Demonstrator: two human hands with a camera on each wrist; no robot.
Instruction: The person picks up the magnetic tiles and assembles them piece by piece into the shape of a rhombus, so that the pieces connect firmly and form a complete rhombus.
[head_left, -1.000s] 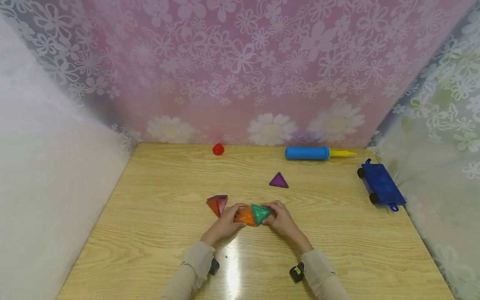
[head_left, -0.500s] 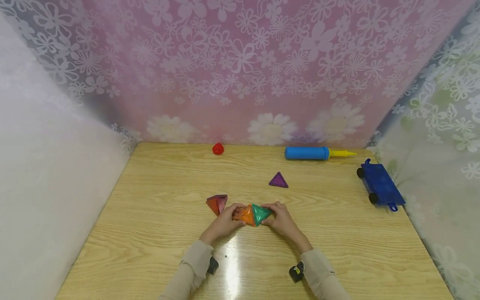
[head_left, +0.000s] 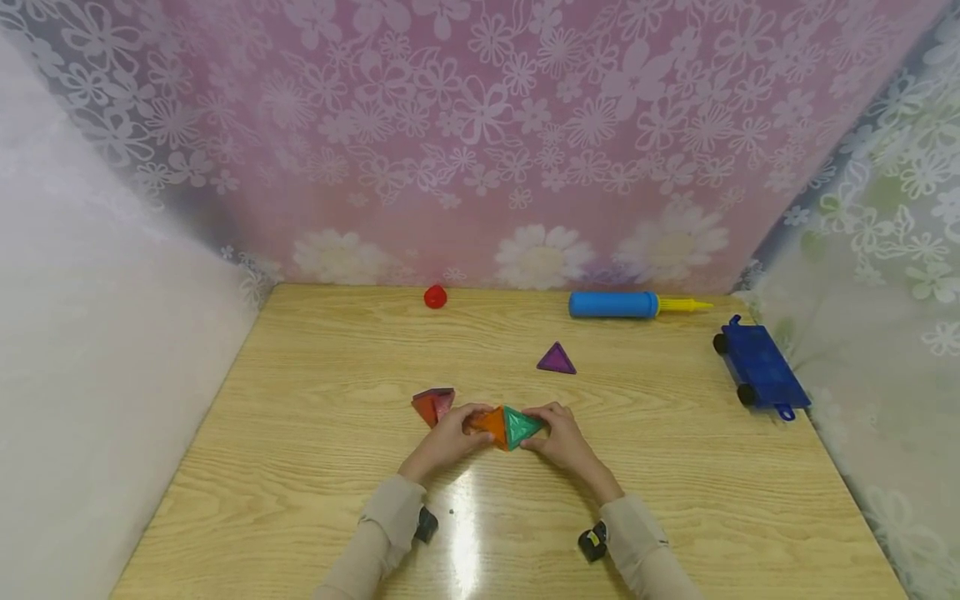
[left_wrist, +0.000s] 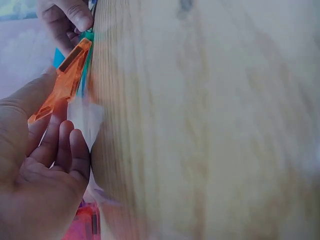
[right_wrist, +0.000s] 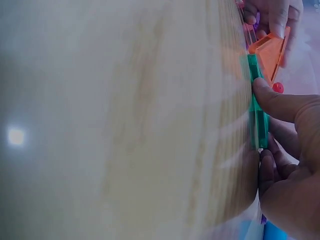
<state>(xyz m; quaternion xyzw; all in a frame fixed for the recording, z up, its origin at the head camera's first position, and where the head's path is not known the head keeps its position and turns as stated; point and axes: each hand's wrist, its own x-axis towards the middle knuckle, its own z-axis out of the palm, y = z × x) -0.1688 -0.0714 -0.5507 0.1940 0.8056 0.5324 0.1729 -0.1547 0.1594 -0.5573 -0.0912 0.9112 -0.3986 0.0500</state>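
Note:
An orange translucent triangular magnetic tile is pinched between the thumb and fingers of my left hand. In the left wrist view the orange tile stands tilted up off the table. My right hand pinches a green triangular magnetic tile, which lies low along the tabletop in the right wrist view. The two tiles meet edge to edge between the hands. Just beyond my left hand stands a small group of joined red, pink and purple tiles, partly hidden by that hand.
A single purple triangular tile lies beyond the hands. Along the back edge are a small red object and a blue pump with a yellow nozzle. At the right sits a blue wheeled toy base. Floral curtains border the table.
The orange tile has tilted up against the green one and looks narrower from above. Both hands have stayed almost in place.

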